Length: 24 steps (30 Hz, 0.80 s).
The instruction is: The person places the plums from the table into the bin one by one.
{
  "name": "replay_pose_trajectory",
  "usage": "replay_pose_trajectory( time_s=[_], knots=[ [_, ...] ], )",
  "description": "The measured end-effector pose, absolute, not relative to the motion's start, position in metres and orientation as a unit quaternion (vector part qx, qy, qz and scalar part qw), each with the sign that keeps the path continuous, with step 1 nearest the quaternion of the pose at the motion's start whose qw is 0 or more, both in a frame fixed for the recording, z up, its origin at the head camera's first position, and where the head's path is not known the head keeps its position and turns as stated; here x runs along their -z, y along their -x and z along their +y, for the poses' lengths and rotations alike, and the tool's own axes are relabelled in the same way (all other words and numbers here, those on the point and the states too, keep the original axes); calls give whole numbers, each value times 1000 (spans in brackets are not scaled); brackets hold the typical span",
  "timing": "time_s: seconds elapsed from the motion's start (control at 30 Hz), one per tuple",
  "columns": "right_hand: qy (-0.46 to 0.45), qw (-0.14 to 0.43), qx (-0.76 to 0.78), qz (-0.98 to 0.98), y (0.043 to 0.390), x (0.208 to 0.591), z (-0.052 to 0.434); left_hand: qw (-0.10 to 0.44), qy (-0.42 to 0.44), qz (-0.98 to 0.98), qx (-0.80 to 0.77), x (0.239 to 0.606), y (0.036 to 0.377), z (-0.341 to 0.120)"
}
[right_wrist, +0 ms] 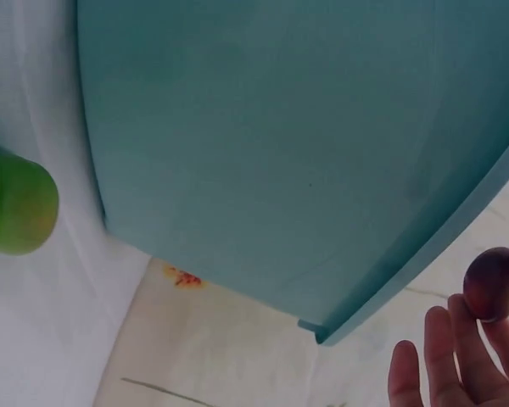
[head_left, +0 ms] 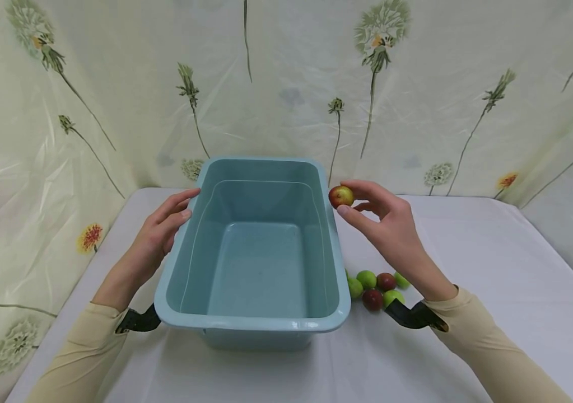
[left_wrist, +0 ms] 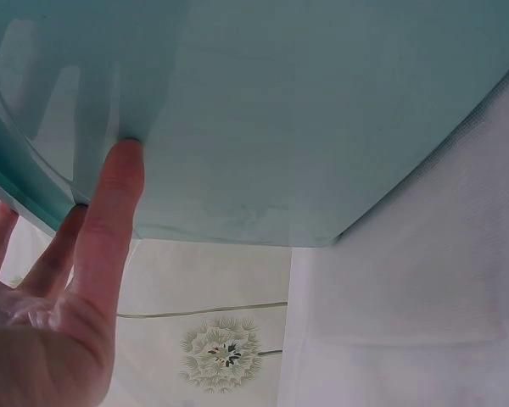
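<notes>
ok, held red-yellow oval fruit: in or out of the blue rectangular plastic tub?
Out: the right hand pinches the fruit outside the tub; right-wrist view shows fruit and tub apart.

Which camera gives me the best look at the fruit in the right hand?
The head view: it shows the fruit clearly lit, its red and yellow-green skin visible, pinched in the right hand. The right wrist view shows it dark, near the right edge, partly behind a fingertip. The left wrist view doesn't show it.
</notes>
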State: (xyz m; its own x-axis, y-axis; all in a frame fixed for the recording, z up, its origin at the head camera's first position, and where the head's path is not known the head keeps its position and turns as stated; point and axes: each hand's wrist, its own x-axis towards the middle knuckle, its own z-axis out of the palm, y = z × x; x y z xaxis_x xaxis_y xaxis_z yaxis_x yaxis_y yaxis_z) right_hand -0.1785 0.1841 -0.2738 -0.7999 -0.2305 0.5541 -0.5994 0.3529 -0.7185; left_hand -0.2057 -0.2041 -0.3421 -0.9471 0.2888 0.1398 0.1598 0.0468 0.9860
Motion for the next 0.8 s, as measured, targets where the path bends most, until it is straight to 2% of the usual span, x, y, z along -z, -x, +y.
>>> replay_pose_trajectory(
  time_s=[0.23, 0.5, 0.8],
  knots=[
    [-288, 182, -501, -796, 200, 285, 182, 47, -156, 719, -676, 342, 206, -204],
    [-302, 183, -465, -812, 207, 281, 169, 45, -158, 717, -678, 342, 206, -204],
    [-326, 137, -424, -834, 215, 278, 156, 45, -157, 719, -676, 342, 206, -204]
  ],
)
